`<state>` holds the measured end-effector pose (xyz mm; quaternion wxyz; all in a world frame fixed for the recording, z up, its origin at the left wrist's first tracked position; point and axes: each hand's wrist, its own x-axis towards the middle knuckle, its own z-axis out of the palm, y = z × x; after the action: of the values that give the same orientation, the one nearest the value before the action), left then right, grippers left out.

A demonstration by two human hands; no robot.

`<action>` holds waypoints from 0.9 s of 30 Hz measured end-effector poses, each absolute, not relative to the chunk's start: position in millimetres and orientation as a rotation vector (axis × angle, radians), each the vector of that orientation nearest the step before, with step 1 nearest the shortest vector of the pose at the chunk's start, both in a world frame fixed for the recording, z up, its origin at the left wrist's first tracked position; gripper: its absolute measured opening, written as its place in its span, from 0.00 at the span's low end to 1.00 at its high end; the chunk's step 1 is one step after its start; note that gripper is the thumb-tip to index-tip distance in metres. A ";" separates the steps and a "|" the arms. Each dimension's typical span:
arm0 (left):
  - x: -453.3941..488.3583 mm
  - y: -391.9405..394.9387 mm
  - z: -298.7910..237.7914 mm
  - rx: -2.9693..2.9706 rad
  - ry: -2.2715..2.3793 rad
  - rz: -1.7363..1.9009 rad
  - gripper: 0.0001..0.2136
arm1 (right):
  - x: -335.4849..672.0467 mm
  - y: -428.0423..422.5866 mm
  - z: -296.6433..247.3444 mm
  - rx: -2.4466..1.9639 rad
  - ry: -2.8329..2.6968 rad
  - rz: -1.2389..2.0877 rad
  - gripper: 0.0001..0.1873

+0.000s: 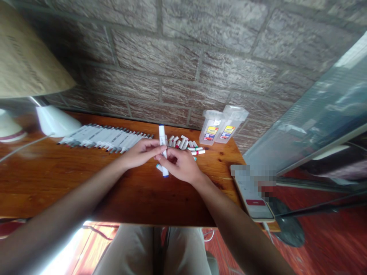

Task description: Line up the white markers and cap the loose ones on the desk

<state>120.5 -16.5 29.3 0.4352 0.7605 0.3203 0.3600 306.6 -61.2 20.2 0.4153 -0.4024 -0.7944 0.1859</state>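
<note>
- Both hands meet over the middle of the bench (86, 187), fingers curled in and nearly closed on one white marker (163, 138) with blue at its two ends.
- Left hand (142, 152): thumb and fingers pinch the marker near its middle, from the left side.
- Right hand (182, 164): thumb and bent fingers grip it from the right, just nearer than the left hand's pinch. How high the marker is held over the wood cannot be told.
- One end of the marker points far, toward the brick wall (229, 68); the other points near.
- A teal-ended marker (158, 167) shows partly beneath the hands.
- Just beyond and right of the hands, a loose pile of markers (182, 142) lies in mixed directions, a red-banded marker (198, 152) at its right side.
- Left of the hands, a long row of markers (106, 138) lies side by side, slanting toward the wall.
- Far right, two clear plastic containers (210, 130) with yellow labels stand close together.
- At the right edge of the bench lies a phone (255, 202), its screen partly blurred out.
- Far left stands a lamp (57, 121) with a tan shade, and left of it a white object (10, 128) with a dark red band.
</note>
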 end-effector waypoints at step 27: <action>123.4 -20.8 38.2 1.831 0.925 1.002 0.20 | 305.9 -62.2 20.8 -1.004 -2.016 0.478 0.22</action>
<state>123.4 -20.8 38.2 0.4163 0.7292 0.3686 0.3990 305.9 -62.2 20.8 0.4073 -0.3982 -0.7997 0.1898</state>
